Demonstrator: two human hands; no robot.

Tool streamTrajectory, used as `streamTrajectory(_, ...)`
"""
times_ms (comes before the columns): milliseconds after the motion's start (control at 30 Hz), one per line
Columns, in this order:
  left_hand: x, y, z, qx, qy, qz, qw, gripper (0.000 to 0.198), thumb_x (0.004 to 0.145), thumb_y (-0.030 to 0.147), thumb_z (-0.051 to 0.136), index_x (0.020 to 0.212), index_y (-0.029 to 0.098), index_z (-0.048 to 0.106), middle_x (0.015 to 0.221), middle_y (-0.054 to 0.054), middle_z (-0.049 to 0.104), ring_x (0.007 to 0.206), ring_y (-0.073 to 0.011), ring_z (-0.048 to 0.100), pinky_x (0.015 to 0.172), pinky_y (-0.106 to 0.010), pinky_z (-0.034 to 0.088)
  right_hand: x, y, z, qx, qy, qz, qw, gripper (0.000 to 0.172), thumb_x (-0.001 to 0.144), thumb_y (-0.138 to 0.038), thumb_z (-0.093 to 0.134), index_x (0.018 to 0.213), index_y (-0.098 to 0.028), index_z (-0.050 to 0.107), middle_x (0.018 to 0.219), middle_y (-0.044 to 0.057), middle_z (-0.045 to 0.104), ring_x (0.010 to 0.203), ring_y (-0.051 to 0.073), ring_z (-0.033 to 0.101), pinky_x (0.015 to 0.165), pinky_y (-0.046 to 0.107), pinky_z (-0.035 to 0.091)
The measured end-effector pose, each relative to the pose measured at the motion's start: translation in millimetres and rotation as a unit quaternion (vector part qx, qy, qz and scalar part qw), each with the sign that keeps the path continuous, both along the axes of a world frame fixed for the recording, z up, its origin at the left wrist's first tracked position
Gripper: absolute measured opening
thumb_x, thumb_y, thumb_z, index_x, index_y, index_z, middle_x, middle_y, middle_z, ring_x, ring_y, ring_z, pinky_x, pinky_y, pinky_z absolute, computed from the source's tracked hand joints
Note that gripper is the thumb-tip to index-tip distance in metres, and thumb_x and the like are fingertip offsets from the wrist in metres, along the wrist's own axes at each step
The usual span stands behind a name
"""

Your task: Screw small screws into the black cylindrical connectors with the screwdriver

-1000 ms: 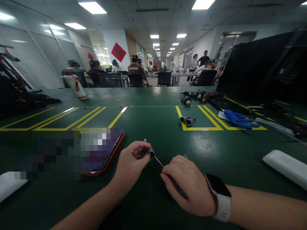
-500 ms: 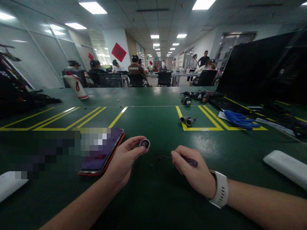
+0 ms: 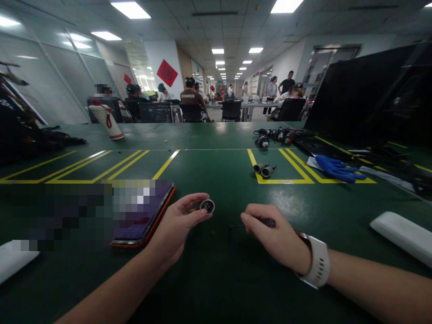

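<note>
Between the thumb and fingers of my left hand [image 3: 180,218] is a round metal connector shell [image 3: 207,206], its open end facing me with dark parts inside. My right hand [image 3: 266,231] is closed around the dark handle of a thin screwdriver [image 3: 269,222], whose shaft points left. A tiny dark ring-like part [image 3: 231,227] sits at the screwdriver's tip; whether it is threaded on the tip I cannot tell. Another small dark ring-like part [image 3: 213,232] lies on the green table [image 3: 209,279] below the connector shell. The two hands are apart.
A phone [image 3: 145,216] lies left of my left hand. Two metal connectors [image 3: 266,171] rest inside yellow tape lines, with more dark connectors [image 3: 263,142] behind. To the right are a blue glove [image 3: 337,168] and a white object [image 3: 401,236]. A paper cup [image 3: 108,121] stands far left.
My left hand has shifted slightly right with the connector shell. The screwdriver tip and the tiny part at it have moved a little right and toward me.
</note>
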State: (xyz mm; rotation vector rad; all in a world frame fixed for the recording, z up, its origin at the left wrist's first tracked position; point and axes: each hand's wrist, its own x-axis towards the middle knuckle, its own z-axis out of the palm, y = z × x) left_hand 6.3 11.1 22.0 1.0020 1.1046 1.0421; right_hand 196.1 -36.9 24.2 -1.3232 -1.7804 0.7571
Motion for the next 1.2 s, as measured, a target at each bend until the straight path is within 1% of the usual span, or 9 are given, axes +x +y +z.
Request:
streamTrajectory(100, 0.2, -1.0, 0.5, -0.003, 0.01, -0.011, 1.0, 0.029, 0.069, 0.002, 0.064, 0.095, 0.014, 0.066, 0.091, -0.005, 0.069, 0.086, -0.0167, 0.063, 0.08, -0.029, 0.053, 4.9, 5.5, 5.5, -0.081, 0.067, 0.007, 0.994, 0.032, 0.079, -0.027, 0.047, 0.048, -0.018, 0.046, 0.047, -0.004, 0.04, 0.045, 0.01, 0.039, 0.045, 0.024, 0.029)
streamTrajectory(200, 0.8, -1.5, -0.6, 0.002, 0.015, -0.029, 0.999, 0.031, 0.068, 0.005, 0.066, 0.098, 0.014, 0.065, 0.091, -0.005, 0.07, 0.086, -0.0169, 0.063, 0.082, -0.03, 0.052, 6.0, 11.0, 2.6, -0.174, 0.214, -0.005, 0.961, 0.03, 0.075, -0.026, 0.052, 0.047, -0.017, 0.048, 0.043, -0.006, 0.039, 0.04, 0.008, 0.035, 0.04, 0.022, 0.023)
streamTrajectory(267, 0.8, -1.5, -1.3, 0.005, 0.016, -0.035, 0.999, 0.032, 0.068, 0.006, 0.067, 0.099, 0.014, 0.065, 0.09, -0.005, 0.07, 0.086, -0.0168, 0.063, 0.083, -0.031, 0.051, 4.7, 13.6, -3.8, -0.204, 0.279, -0.014, 0.938, 0.029, 0.075, -0.028, 0.053, 0.048, -0.017, 0.049, 0.042, -0.007, 0.038, 0.037, 0.007, 0.033, 0.039, 0.021, 0.02)
streamTrajectory(433, -0.7, -0.7, -1.8, 0.001, 0.013, -0.035, 0.999, 0.033, 0.067, 0.006, 0.067, 0.099, 0.015, 0.066, 0.09, -0.004, 0.071, 0.087, -0.0171, 0.064, 0.084, -0.031, 0.051, 1.6, 16.5, -19.7, -0.213, 0.352, 0.005, 0.911, 0.03, 0.08, -0.031, 0.049, 0.053, -0.018, 0.048, 0.038, -0.007, 0.038, 0.036, 0.007, 0.033, 0.042, 0.022, 0.024)
streamTrajectory(600, -0.6, -0.3, -2.1, -0.008, 0.011, -0.036, 0.999, 0.032, 0.068, 0.008, 0.067, 0.099, 0.015, 0.066, 0.09, -0.005, 0.072, 0.085, -0.0169, 0.065, 0.084, -0.031, 0.05, 2.0, 11.6, -17.6, -0.173, 0.404, 0.019, 0.898, 0.03, 0.084, -0.033, 0.045, 0.057, -0.019, 0.048, 0.04, -0.008, 0.037, 0.039, 0.008, 0.034, 0.046, 0.023, 0.03)
streamTrajectory(700, 0.6, -1.6, -1.1, -0.011, 0.003, -0.036, 0.999, 0.031, 0.069, 0.007, 0.067, 0.099, 0.014, 0.067, 0.091, -0.006, 0.072, 0.087, -0.0174, 0.065, 0.083, -0.03, 0.051, 1.6, 3.1, -11.2, -0.072, 0.331, 0.049, 0.94, 0.028, 0.087, -0.033, 0.044, 0.064, -0.018, 0.052, 0.05, -0.005, 0.048, 0.047, 0.01, 0.045, 0.051, 0.024, 0.036)
streamTrajectory(800, 1.3, -4.1, 0.1, -0.011, 0.004, -0.04, 0.999, 0.031, 0.069, 0.007, 0.067, 0.099, 0.014, 0.066, 0.092, -0.006, 0.073, 0.088, -0.0174, 0.065, 0.082, -0.029, 0.051, -0.1, -6.3, -6.1, 0.052, 0.155, 0.085, 0.983, 0.029, 0.09, -0.029, 0.042, 0.067, -0.017, 0.055, 0.062, 0.0, 0.055, 0.059, 0.012, 0.052, 0.058, 0.027, 0.04)
streamTrajectory(933, 1.7, -7.6, 1.0, -0.003, 0.023, -0.044, 0.999, 0.032, 0.068, 0.01, 0.069, 0.099, 0.015, 0.066, 0.088, -0.005, 0.073, 0.083, -0.0165, 0.067, 0.08, -0.028, 0.051, -3.3, -13.1, -6.0, 0.144, 0.017, 0.092, 0.985, 0.027, 0.09, -0.022, 0.039, 0.069, -0.016, 0.055, 0.065, 0.002, 0.054, 0.061, 0.013, 0.049, 0.058, 0.028, 0.038)
streamTrajectory(1200, 3.6, -10.7, 1.7, 0.019, 0.046, -0.05, 0.998, 0.031, 0.067, 0.014, 0.071, 0.098, 0.016, 0.067, 0.084, -0.004, 0.074, 0.08, -0.0166, 0.067, 0.076, -0.028, 0.051, -5.0, -12.1, -8.8, 0.18, -0.033, 0.084, 0.98, 0.024, 0.09, -0.02, 0.038, 0.072, -0.017, 0.053, 0.065, 0.002, 0.054, 0.061, 0.014, 0.047, 0.057, 0.028, 0.037)
